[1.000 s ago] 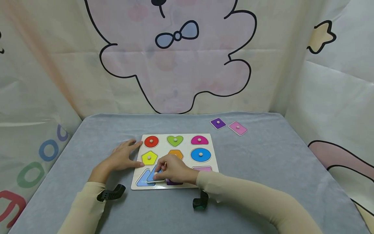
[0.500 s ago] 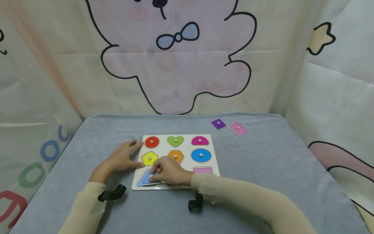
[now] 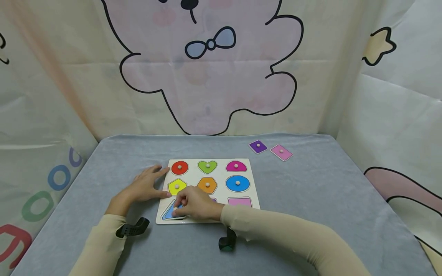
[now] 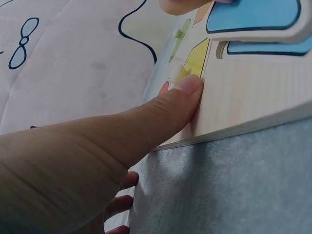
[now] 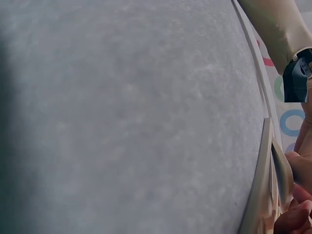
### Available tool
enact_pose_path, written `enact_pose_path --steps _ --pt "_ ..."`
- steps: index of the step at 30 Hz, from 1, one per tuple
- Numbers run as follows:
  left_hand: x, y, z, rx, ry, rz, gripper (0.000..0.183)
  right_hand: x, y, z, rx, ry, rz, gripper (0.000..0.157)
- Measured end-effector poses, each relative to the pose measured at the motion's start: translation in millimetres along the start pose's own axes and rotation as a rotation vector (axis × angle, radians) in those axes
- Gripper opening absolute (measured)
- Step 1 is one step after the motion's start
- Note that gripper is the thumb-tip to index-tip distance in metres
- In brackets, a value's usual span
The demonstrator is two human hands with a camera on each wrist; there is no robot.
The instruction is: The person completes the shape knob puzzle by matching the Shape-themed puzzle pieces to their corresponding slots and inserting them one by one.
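A white knob puzzle board (image 3: 221, 168) lies on the table. My right hand (image 3: 198, 204) pinches the knob of a blue triangle piece (image 4: 256, 18) over the board's near left corner. In the left wrist view, that piece hangs just above the matching blue triangle recess (image 4: 268, 48), slightly offset from it. With fingers spread, my left hand (image 3: 146, 186) rests at the board's left edge. Its thumb (image 4: 165, 107) lies on the board beside the yellow pentagon (image 3: 177, 186). The right wrist view shows the board and piece edge-on at its right edge.
A purple diamond-shaped piece (image 3: 253, 147) and a pink rectangle piece (image 3: 285, 155) lie behind the board to the right. Red, green, magenta, orange and blue pieces sit in the board. A pink rectangle recess (image 3: 240, 201) shows at its near right; my right hand partly hides a purple recess.
My right hand has moved left with the blue triangle piece, bringing it closer over the triangle recess. My left hand has stayed at the board's edge.
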State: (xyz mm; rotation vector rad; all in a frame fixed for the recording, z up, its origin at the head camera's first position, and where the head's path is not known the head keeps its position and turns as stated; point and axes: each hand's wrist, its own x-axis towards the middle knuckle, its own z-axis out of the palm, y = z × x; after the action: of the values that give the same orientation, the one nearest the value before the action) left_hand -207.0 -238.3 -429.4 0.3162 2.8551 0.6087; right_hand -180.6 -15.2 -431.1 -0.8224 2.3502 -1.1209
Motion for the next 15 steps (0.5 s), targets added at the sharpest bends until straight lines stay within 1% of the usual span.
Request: enact_pose_path --steps 12,15 --pt "0.3 -1.0 -1.0 0.003 -0.01 0.002 0.099 2.6 0.0 5.4 -0.12 0.027 -0.02 0.011" --pt "-0.4 -0.4 -1.8 0.001 -0.014 0.0 0.099 3.2 0.0 6.8 -0.132 0.033 -0.019 0.012"
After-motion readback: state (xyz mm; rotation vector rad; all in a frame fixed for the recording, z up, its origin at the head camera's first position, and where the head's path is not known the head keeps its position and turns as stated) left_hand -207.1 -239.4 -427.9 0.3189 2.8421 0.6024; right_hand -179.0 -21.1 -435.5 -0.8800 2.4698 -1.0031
